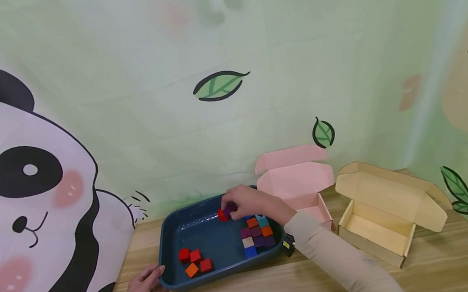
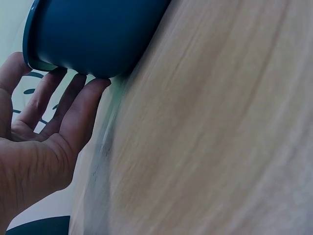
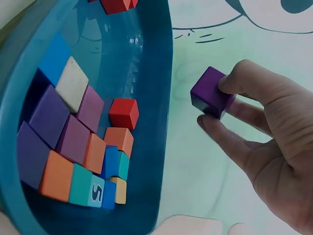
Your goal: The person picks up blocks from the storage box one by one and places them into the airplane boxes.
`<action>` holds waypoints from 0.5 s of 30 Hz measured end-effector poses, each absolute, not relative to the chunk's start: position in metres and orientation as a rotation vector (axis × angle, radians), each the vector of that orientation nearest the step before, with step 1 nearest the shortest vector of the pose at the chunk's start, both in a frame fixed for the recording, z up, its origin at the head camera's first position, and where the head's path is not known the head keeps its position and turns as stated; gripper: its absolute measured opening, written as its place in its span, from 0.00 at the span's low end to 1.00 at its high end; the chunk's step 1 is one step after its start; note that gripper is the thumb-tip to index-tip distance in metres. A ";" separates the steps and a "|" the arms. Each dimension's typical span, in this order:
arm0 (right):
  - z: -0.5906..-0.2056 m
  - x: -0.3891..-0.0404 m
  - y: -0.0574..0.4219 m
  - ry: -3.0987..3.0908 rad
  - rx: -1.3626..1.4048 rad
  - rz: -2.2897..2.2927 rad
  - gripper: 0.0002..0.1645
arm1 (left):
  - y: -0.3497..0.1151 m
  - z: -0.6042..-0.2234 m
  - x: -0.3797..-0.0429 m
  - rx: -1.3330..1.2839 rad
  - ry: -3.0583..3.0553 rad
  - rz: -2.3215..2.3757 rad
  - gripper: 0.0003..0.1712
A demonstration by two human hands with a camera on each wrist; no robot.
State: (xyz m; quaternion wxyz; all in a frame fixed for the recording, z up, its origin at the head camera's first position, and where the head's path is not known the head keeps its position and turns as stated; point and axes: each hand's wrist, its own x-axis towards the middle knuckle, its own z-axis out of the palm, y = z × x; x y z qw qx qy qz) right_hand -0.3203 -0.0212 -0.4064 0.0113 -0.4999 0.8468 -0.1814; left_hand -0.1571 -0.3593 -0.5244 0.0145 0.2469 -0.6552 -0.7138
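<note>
My right hand [image 1: 242, 201] is over the back of the blue tray [image 1: 226, 275], pinching a purple cube [image 3: 209, 93] between thumb and fingers. In the head view that cube looks close beside a red cube [image 1: 222, 215]; the right wrist view shows the two apart. My left hand [image 1: 143, 288] is at the tray's front left corner. Its extended fingers [image 2: 73, 105] touch the outer wall and rim. Several purple, orange, blue, teal and white cubes [image 1: 256, 231] sit close together at the tray's right end. Red cubes [image 1: 195, 256] and an orange cube [image 1: 192, 270] lie near its left front.
Right of the tray stands a pink box [image 1: 295, 178] with its lid up, partly hidden by my right arm. Further right is an open tan box [image 1: 377, 249]. Everything stands on a wooden table [image 1: 300, 281] before a printed backdrop [image 1: 155, 124].
</note>
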 end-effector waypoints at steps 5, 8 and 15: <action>-0.401 -0.316 -0.014 2.628 -1.622 -0.548 0.13 | -0.360 -0.524 -0.156 0.768 -2.025 -2.240 0.14; -0.398 -0.315 -0.009 2.629 -1.645 -0.518 0.11 | -0.361 -0.523 -0.156 0.768 -2.024 -2.247 0.15; -0.391 -0.312 0.009 2.623 -1.634 -0.515 0.11 | -0.361 -0.525 -0.155 0.753 -2.013 -2.256 0.15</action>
